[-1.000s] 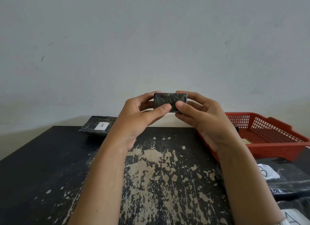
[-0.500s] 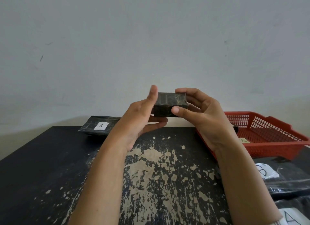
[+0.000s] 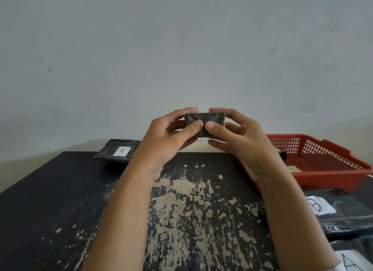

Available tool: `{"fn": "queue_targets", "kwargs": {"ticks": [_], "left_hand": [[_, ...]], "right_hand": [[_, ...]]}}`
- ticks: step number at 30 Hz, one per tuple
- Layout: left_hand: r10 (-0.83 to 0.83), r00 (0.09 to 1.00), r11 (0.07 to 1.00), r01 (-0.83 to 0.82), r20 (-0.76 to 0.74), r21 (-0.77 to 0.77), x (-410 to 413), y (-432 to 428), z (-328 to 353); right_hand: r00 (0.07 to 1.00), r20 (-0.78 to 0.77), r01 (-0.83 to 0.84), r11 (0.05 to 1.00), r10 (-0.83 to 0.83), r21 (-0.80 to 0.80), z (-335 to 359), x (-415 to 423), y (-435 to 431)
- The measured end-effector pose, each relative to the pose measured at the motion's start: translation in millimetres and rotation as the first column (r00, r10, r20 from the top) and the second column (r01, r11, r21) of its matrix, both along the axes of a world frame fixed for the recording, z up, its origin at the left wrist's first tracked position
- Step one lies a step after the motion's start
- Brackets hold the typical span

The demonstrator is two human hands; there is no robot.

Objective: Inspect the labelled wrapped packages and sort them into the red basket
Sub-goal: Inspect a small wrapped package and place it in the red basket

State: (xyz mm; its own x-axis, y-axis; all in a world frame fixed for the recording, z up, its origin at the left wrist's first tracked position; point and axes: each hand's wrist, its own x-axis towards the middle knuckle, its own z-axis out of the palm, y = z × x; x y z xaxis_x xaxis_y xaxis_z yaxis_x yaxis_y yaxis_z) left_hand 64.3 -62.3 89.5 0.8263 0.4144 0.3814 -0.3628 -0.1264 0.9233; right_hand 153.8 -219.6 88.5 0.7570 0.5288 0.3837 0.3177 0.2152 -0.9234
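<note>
I hold a small dark wrapped package (image 3: 210,120) up in front of me above the table, with both hands on it. My left hand (image 3: 169,133) grips its left end, thumb on the near face and fingers behind. My right hand (image 3: 238,137) grips the right end the same way. No label shows on the face toward me. The red basket (image 3: 321,165) stands on the table at the right, behind my right wrist.
A flat dark package labelled A (image 3: 119,151) lies at the table's far left edge. Dark wrapped packages with labels B (image 3: 321,206) and A (image 3: 351,262) lie at the near right. The black worn table (image 3: 191,210) spreads below my arms; a plain wall stands behind.
The package has been turned in my hands: half a second ago it was tilted with my left hand flat against it, now both hands grip it with a long face toward me.
</note>
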Motion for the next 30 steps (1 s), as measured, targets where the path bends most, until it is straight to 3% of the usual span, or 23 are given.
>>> {"fn": "queue_targets", "kwargs": {"ticks": [18, 24, 30], "left_hand": [[0.003, 1.000, 0.999, -0.002, 0.012, -0.047, 4.0, 0.4, -2.5], [-0.092, 0.996, 0.994, 0.091, -0.006, -0.067, 1.9, 1.7, -1.8], [-0.051, 0.999, 0.995, 0.050, -0.012, -0.085, 2.8, 4.2, -2.6]], "right_hand": [[0.994, -0.110, 0.010, 0.999, -0.005, 0.050, -0.4, 1.5, 2.6], [0.992, -0.125, 0.016, 0.997, -0.006, 0.073, -1.6, 2.8, 2.4], [0.991, -0.133, 0.013, 0.998, -0.006, 0.055, -0.8, 3.5, 3.0]]}}
